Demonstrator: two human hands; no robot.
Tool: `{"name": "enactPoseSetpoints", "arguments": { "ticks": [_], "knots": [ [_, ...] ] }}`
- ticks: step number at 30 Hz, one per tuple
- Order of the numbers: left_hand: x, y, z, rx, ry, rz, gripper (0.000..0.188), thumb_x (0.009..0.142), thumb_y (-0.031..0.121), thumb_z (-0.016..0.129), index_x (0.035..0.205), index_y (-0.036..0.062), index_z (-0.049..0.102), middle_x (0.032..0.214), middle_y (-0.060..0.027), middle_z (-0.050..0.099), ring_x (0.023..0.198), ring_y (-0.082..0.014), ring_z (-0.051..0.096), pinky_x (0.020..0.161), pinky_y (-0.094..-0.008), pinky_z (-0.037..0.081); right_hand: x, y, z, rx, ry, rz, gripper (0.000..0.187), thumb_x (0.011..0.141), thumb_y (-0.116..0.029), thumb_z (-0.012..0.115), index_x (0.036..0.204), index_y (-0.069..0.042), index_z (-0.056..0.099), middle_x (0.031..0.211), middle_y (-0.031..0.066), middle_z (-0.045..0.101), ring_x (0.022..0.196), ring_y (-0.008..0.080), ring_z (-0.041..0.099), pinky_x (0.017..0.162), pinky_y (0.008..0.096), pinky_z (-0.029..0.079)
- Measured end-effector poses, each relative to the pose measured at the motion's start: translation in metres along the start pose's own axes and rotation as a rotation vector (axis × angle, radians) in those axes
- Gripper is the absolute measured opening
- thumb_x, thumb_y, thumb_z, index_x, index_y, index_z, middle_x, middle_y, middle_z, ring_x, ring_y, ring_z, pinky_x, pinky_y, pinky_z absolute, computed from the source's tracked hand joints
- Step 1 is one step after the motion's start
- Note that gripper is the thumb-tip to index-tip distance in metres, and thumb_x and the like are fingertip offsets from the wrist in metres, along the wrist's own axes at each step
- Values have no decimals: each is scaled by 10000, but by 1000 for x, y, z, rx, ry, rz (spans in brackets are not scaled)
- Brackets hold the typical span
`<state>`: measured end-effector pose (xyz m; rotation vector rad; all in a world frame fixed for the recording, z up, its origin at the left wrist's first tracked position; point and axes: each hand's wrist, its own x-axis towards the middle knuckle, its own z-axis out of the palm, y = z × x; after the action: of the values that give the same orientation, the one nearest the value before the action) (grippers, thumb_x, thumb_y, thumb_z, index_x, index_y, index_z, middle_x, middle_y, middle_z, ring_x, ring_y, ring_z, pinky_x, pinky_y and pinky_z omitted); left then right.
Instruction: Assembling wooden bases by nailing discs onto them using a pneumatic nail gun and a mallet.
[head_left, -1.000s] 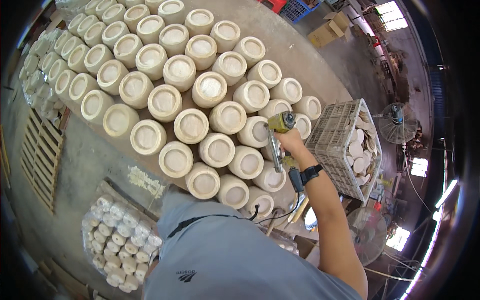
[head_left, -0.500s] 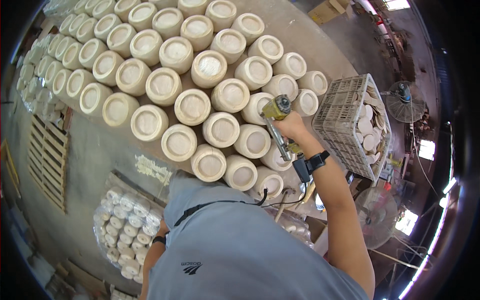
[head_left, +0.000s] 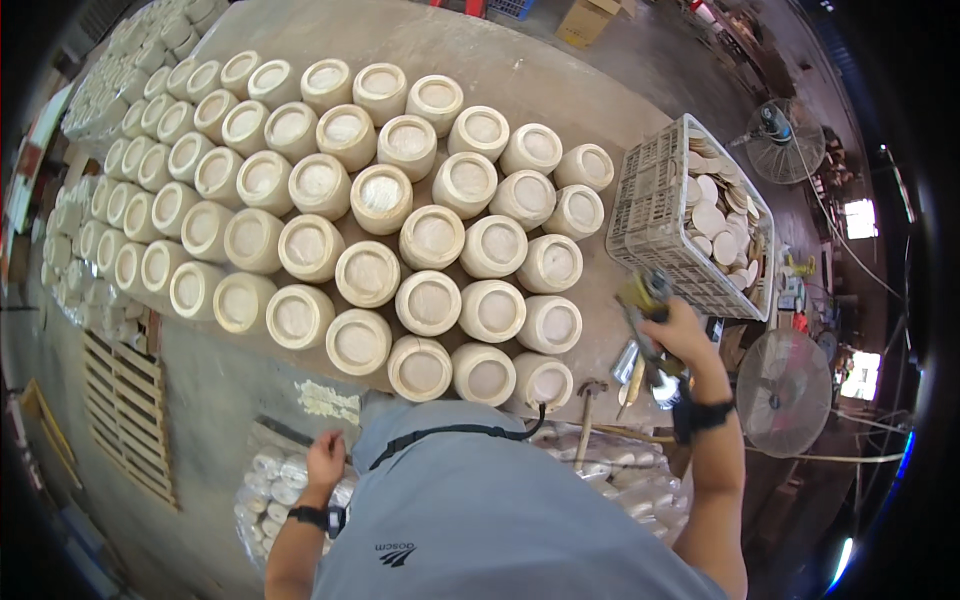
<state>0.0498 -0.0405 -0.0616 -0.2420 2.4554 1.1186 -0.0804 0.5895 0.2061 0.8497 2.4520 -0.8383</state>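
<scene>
My right hand [head_left: 682, 335] is closed round the grip of a yellow-green nail gun [head_left: 650, 300], blurred by motion, between the pots and a grey plastic crate. Rows of pale, barrel-shaped wooden pots [head_left: 430, 303] stand on the worktable [head_left: 420, 40], each showing a round recessed face on top. My left hand [head_left: 325, 460] hangs by my left side, fingers loosely curled in with nothing visible in them, above a plastic-wrapped bundle of pale round pieces [head_left: 268, 490].
The grey crate [head_left: 640, 190] at the table's right holds many thin wooden discs [head_left: 712, 215]. A hammer [head_left: 587, 415] lies at the near edge. Two fans [head_left: 785, 390] stand to the right. A wooden pallet [head_left: 125, 420] lies on the floor at left; a cardboard box [head_left: 587, 22] sits far off.
The nail gun in my right hand has moved right, from over the pots to beside the crate. My left hand has come into fuller view, and the whole view has shifted.
</scene>
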Motion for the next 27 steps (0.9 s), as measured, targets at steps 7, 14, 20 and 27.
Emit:
{"name": "enactPoseSetpoints", "arguments": {
  "ticks": [7, 14, 20, 27],
  "knots": [
    [-50, 39, -80, 236, -339, -212, 256, 921, 222, 626, 1099, 76, 737, 956, -193, 730, 892, -346, 720, 783, -408, 562, -173, 53, -105, 25, 305, 200, 317, 774, -45, 725, 1081, 33, 713, 911, 96, 742, 851, 204, 695, 801, 363, 545],
    [-12, 76, -124, 505, -648, 204, 219, 881, 217, 663, 1063, 140, 757, 944, -176, 737, 876, -393, 706, 790, -474, 565, -241, 18, -164, -87, 317, 114, 340, 752, -6, 705, 1091, 27, 695, 941, 141, 742, 876, 248, 713, 815, 377, 542],
    [142, 222, -66, 461, -192, 724, 244, 877, 87, 677, 1116, 45, 695, 953, -166, 699, 889, -387, 663, 792, -478, 541, -133, -6, -148, -142, 160, 40, 378, 748, -31, 744, 1115, 40, 687, 1012, 150, 742, 949, 228, 701, 885, 368, 531],
    [248, 298, 48, 471, -141, 888, 528, 877, 195, 690, 1374, 65, 570, 1349, -198, 581, 1282, -392, 524, 1093, -495, 419, 42, -17, -102, -158, 76, -315, 372, 758, -136, 767, 1082, 33, 698, 868, 159, 737, 777, 243, 716, 740, 375, 552]
  ]
}}
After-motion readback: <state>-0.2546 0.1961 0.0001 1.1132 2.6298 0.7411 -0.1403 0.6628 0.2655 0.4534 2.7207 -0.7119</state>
